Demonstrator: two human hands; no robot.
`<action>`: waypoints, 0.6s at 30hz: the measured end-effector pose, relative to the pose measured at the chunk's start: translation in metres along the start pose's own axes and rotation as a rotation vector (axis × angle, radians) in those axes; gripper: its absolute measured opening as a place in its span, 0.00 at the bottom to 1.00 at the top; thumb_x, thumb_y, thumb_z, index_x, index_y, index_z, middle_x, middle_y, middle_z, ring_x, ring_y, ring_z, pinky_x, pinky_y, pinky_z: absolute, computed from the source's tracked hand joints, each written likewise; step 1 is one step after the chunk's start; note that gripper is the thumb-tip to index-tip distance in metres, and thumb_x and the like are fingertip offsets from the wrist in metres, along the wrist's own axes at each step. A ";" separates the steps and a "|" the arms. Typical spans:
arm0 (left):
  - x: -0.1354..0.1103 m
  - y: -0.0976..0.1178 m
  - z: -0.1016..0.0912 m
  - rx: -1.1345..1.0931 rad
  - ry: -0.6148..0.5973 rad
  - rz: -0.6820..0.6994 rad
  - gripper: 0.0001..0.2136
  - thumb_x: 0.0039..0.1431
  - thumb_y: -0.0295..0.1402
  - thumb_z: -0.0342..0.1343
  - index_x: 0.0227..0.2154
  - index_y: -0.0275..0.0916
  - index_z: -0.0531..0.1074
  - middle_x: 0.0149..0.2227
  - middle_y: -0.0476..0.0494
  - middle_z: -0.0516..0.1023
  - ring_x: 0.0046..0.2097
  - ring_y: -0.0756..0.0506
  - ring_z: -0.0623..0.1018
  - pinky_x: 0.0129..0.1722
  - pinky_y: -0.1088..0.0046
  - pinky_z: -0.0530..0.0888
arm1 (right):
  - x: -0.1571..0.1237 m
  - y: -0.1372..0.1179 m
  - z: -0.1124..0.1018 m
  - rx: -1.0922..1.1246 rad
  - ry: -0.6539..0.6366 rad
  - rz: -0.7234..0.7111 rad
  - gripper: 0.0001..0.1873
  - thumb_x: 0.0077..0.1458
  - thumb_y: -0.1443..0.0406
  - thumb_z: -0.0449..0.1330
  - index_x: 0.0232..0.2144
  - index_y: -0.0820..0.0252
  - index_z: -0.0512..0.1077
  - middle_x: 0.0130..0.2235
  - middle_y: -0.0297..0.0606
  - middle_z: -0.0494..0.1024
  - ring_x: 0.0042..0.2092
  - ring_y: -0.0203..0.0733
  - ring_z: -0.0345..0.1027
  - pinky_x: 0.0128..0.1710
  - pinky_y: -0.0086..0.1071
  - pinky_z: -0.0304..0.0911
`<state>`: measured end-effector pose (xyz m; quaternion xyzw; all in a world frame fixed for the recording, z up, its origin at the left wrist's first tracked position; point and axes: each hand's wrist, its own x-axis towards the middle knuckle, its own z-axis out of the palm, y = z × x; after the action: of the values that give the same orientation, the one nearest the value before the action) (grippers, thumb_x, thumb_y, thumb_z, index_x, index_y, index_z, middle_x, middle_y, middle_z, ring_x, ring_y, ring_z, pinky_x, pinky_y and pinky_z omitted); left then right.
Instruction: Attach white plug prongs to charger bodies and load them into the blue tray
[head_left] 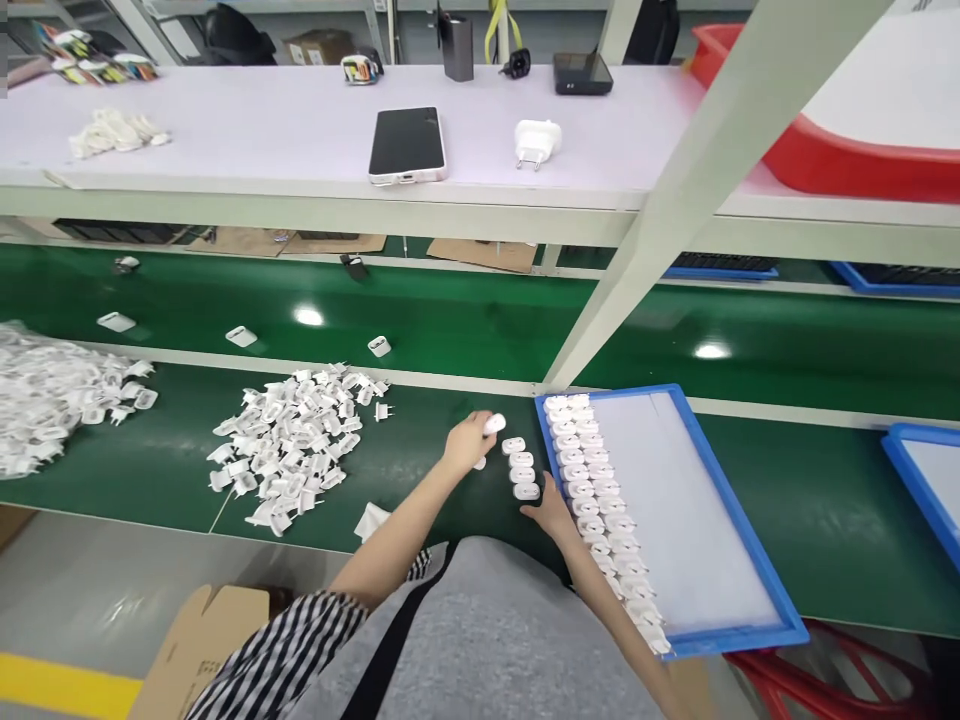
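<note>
My left hand is closed on a small white charger plug just above the green work surface. Beside it a short column of three white plugs lies on the mat. My right hand rests by the lowest plug of that column, at the left edge of a blue tray; its fingers are spread and hold nothing. Two columns of several white plugs line the tray's left side. A heap of loose white plugs lies to the left of my left hand.
A bigger heap of plugs lies far left. Single plugs ride the green conveyor behind. The shelf above carries a phone, a white charger and a red bin. Another blue tray is at right, a cardboard box below.
</note>
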<state>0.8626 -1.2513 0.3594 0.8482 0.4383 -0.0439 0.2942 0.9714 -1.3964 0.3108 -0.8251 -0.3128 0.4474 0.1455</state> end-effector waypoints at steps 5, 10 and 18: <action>0.057 -0.002 0.009 0.025 -0.289 0.178 0.14 0.43 0.27 0.50 0.37 0.36 0.64 0.35 0.43 0.70 0.38 0.44 0.69 0.36 0.74 0.64 | 0.000 0.000 0.008 0.038 0.030 -0.018 0.38 0.37 0.69 0.55 0.51 0.68 0.43 0.50 0.52 0.54 0.51 0.45 0.51 0.47 0.35 0.50; 0.068 -0.019 0.020 0.007 -0.546 0.351 0.36 0.27 0.26 0.60 0.46 0.42 0.56 0.41 0.47 0.67 0.35 0.46 0.70 0.31 0.76 0.66 | 0.008 -0.004 0.005 0.073 -0.025 -0.056 0.47 0.32 0.72 0.58 0.53 0.66 0.36 0.53 0.52 0.47 0.53 0.44 0.46 0.48 0.34 0.48; 0.093 -0.014 0.032 0.023 -0.616 0.509 0.39 0.21 0.31 0.63 0.44 0.43 0.55 0.42 0.46 0.61 0.39 0.43 0.68 0.37 0.72 0.65 | 0.020 -0.006 -0.004 0.129 -0.121 -0.145 0.56 0.23 0.74 0.62 0.54 0.58 0.36 0.56 0.47 0.40 0.55 0.45 0.40 0.50 0.36 0.45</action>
<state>0.9141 -1.1958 0.2959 0.8800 0.1050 -0.2267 0.4039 0.9806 -1.3787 0.3036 -0.7607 -0.3505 0.5040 0.2111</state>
